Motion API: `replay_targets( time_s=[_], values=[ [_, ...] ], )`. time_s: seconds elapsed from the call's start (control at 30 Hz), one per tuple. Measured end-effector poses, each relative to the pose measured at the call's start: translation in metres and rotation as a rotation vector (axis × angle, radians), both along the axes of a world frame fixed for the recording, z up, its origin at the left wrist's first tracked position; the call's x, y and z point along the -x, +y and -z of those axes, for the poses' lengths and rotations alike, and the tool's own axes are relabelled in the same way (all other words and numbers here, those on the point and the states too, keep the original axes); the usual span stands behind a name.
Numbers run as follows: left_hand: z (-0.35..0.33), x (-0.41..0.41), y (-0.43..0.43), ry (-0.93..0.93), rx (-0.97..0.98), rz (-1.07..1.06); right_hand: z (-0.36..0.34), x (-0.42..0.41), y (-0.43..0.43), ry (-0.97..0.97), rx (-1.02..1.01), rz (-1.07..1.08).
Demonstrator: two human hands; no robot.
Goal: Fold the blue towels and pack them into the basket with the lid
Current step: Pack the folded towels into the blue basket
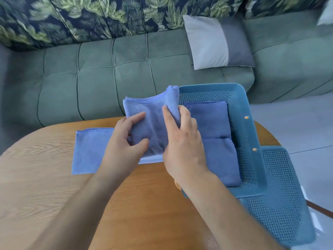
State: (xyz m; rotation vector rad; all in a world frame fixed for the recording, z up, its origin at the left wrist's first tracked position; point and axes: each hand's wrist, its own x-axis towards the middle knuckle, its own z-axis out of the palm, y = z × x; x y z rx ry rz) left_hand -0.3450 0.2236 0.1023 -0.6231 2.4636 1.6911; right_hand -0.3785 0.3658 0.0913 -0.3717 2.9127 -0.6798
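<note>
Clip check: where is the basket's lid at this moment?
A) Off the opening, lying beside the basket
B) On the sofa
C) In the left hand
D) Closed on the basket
A: the lid lies flat beside the basket, whose open top shows folded towels inside. The left hand and right hand grip only the held towel.
</note>
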Motion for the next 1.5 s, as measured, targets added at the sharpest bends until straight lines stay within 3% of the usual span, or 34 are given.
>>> replay_targets(
  time_s=[0.17,0.4,0.5,0.6,0.67,0.73,0.9,1.07,1.17,1.27,1.33,1.5],
  values=[
    [0.009,0.043,0.07,0.063,0.13,0.267,-0.009,0.03,0.08,-0.084,-0.154,0.131],
    [0.061,0.104,0.135,-0.17,0.561,0.475,0.055,0.076,0.121,-0.226,-0.215,0.113],
    [0.075,0.109,0.144,-0.277,0.842,0.531,0.082,0.083,0.121,-0.285,-0.239,0.182],
    [0.089,0.099,0.146,-0.225,1.239,0.59,0.086,0.087,0.116,-0.118,-0.439,0.238],
    [0.096,0.098,0.143,-0.088,1.36,0.692,0.084,0.089,0.113,-0.038,-0.509,0.119],
    [0.096,0.104,0.141,-0.106,1.418,0.781,0.087,0.091,0.112,-0.089,-0.519,-0.056],
    [0.105,0.13,0.135,-0.306,1.337,0.894,0.115,0.101,0.125,-0.36,-0.454,-0.152],
    [0.108,0.144,0.139,-0.368,1.33,0.946,0.121,0.101,0.126,-0.353,-0.435,-0.159],
    [0.097,0.134,0.131,-0.217,1.314,0.92,0.102,0.093,0.127,-0.309,-0.33,-0.126],
    [0.079,0.112,0.112,0.085,1.162,0.777,0.072,0.067,0.128,-0.19,-0.116,-0.017],
    [0.069,0.095,0.097,0.278,1.046,0.635,0.053,0.047,0.124,-0.124,-0.081,0.017],
    [0.059,0.046,0.052,0.272,0.884,0.475,0.032,0.03,0.076,0.119,0.012,-0.011]
  ],
)
